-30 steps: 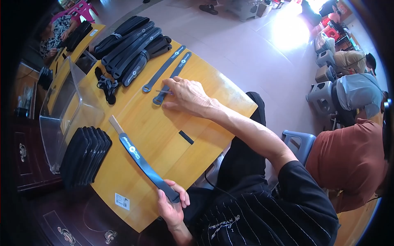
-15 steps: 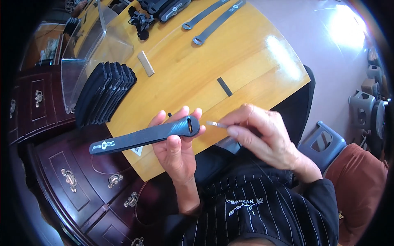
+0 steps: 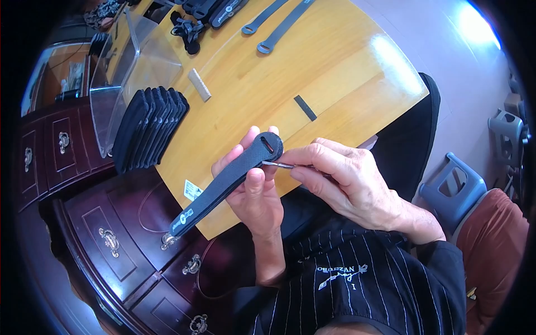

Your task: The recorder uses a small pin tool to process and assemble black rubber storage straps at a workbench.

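My left hand [image 3: 258, 211] holds a dark hook-and-loop strap [image 3: 220, 187] with a slotted round end and a small white print at its other end; it looks layered, perhaps more than one strap. The thumb presses on its near side and the fingers lie behind it. My right hand [image 3: 354, 181] pinches a thin, pointed silver metal tool [image 3: 278, 164] between thumb and forefinger. Its tip meets the strap's edge just below the slotted end. The rest of the tool is hidden in my hand, so its kind is unclear.
A row of folded black straps [image 3: 149, 131] stands at the table's left edge, by a clear plastic bin [image 3: 106, 111]. Two flat straps [image 3: 282, 30] and a black bundle [image 3: 190, 33] lie at the far side. A black strip [image 3: 305, 108] and a tan strip [image 3: 199, 85] rest mid-table.
The strap's slotted end has swung up and its printed end down. My right hand has brought the metal tool from beside the strap to its edge. The view has shifted slightly.
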Tool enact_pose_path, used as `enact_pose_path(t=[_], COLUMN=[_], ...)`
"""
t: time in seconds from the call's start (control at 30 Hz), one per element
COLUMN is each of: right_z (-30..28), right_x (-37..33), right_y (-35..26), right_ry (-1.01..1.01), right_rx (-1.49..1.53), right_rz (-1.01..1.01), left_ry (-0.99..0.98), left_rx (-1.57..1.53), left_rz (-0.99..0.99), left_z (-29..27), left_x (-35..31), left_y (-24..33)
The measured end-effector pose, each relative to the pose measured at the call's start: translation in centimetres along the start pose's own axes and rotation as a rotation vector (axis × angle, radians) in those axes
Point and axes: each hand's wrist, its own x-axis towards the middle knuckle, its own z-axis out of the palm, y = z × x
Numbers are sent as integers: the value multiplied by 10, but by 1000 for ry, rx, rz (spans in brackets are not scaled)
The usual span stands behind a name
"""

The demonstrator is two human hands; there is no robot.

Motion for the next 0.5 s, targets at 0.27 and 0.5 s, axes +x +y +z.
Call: enact_pose_path(t=[0.27, 0.5], right_z=[2, 7], right_x=[3, 5], right_y=[4, -4], right_ry=[40, 47], right_rx=[83, 308], right_rz=[-13, 148], left_ry=[-7, -34], left_rx=[23, 269], left_rz=[73, 311], left_z=[6, 4], left_x=[3, 8], left_y=[-4, -8])
